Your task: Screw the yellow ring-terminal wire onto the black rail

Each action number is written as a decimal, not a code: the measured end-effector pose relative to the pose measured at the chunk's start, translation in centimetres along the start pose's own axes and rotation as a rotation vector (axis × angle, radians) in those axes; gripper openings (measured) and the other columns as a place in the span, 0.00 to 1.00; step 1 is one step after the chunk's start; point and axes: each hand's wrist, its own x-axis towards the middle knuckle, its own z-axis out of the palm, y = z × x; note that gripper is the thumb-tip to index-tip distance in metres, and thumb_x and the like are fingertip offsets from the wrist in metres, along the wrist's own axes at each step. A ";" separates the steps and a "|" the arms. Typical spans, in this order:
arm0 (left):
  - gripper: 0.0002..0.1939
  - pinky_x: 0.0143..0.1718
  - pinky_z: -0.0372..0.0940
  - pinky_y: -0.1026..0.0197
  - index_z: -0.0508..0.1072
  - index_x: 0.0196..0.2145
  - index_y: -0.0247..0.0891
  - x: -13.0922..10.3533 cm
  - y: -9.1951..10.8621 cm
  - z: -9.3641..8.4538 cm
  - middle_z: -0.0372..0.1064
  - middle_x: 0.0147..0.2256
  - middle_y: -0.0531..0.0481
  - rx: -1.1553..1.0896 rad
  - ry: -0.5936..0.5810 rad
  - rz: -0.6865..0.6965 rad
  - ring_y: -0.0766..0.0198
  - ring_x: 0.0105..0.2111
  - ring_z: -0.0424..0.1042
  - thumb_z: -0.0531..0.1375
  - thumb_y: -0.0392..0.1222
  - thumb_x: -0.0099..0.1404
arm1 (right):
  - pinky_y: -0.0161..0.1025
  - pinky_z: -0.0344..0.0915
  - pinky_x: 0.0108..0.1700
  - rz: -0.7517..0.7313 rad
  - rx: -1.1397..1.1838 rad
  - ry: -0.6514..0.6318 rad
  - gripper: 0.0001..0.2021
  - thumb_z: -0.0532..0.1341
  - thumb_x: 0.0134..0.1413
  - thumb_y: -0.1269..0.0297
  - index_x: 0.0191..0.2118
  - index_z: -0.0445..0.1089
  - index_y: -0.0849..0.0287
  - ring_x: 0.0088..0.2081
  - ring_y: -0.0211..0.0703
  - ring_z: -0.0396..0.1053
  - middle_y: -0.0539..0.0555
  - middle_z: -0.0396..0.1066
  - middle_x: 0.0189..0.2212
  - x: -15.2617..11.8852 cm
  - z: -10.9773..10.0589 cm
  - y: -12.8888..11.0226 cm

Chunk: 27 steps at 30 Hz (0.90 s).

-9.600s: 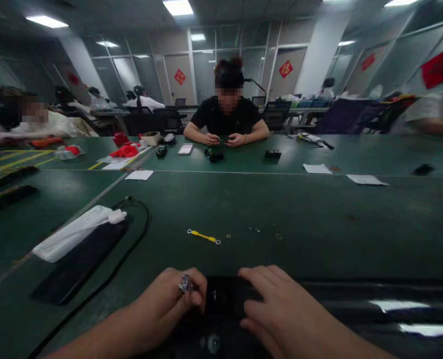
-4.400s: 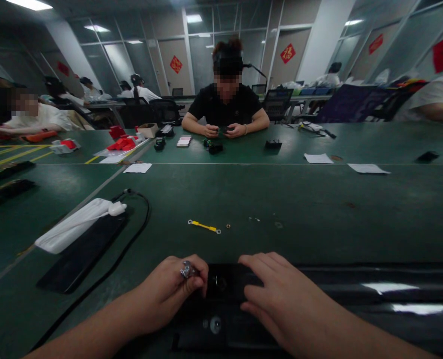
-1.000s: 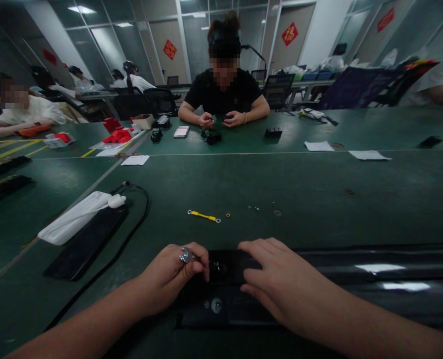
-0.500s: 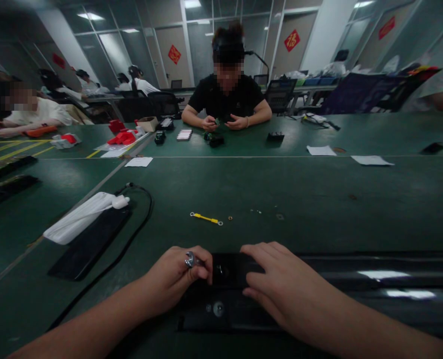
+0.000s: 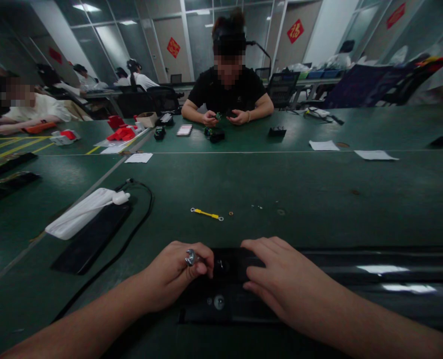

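Near the end of a long glossy black panel (image 5: 330,269) is my left hand (image 5: 176,279), its fingers closed round a small open-end wrench (image 5: 190,257). The wrench's silver jaws stick out above my fingers; the rest is hidden in the hand. My right hand (image 5: 281,279) lies across the same panel, fingers over the far edge and thumb on the near side, gripping it. Between the hands a dark round fitting shows on the panel, with a shiny round screw (image 5: 219,302) nearer to me. Beyond lie a yellow ring-ended wire (image 5: 207,214) and a small brass nut (image 5: 231,213).
Left of my hands, a white-wrapped block (image 5: 81,212) and a black power bank-like slab (image 5: 92,242) lie beside a black cable (image 5: 131,234). Several small bits lie past the nut. Across the green table a person (image 5: 229,94) handles small parts. Papers (image 5: 138,158) lie along the seam.
The view has tilted slightly, so the scene sits a little higher. Both my hands stay at the panel, with the wrench still in the left one.
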 end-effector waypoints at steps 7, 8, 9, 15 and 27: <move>0.10 0.36 0.62 0.64 0.68 0.40 0.38 -0.1 0.1 -0.2 0.72 0.32 0.52 0.035 0.004 0.020 0.65 0.32 0.72 0.48 0.36 0.71 | 0.55 0.61 0.50 -0.018 -0.005 0.019 0.08 0.60 0.59 0.65 0.33 0.76 0.58 0.51 0.57 0.65 0.61 0.67 0.54 -0.1 0.1 0.1; 0.10 0.37 0.62 0.64 0.68 0.40 0.38 -0.1 0.1 -0.2 0.72 0.32 0.52 0.034 0.003 0.020 0.66 0.32 0.72 0.48 0.37 0.72 | 0.56 0.61 0.51 -0.019 -0.008 0.019 0.08 0.60 0.59 0.64 0.33 0.76 0.58 0.51 0.57 0.65 0.61 0.67 0.54 -0.1 0.1 0.1; 0.10 0.37 0.62 0.65 0.68 0.40 0.38 -0.1 0.1 -0.2 0.72 0.32 0.52 0.032 0.002 0.021 0.66 0.32 0.72 0.48 0.37 0.72 | 0.56 0.61 0.50 -0.021 -0.010 0.017 0.08 0.60 0.59 0.64 0.33 0.76 0.58 0.51 0.57 0.65 0.61 0.67 0.54 0.0 0.1 0.1; 0.12 0.36 0.62 0.63 0.67 0.40 0.38 -0.2 -0.1 -0.1 0.71 0.32 0.51 0.084 -0.011 0.042 0.65 0.32 0.72 0.46 0.41 0.74 | 0.56 0.61 0.50 -0.021 -0.011 0.007 0.08 0.59 0.60 0.64 0.33 0.75 0.58 0.51 0.57 0.65 0.62 0.67 0.54 0.1 0.0 0.1; 0.11 0.36 0.63 0.63 0.67 0.40 0.38 -0.1 0.1 -0.2 0.71 0.32 0.51 0.050 -0.024 0.048 0.65 0.32 0.71 0.46 0.40 0.73 | 0.55 0.62 0.50 -0.023 -0.020 0.024 0.08 0.60 0.60 0.64 0.32 0.75 0.57 0.50 0.57 0.66 0.61 0.67 0.53 0.0 0.1 0.0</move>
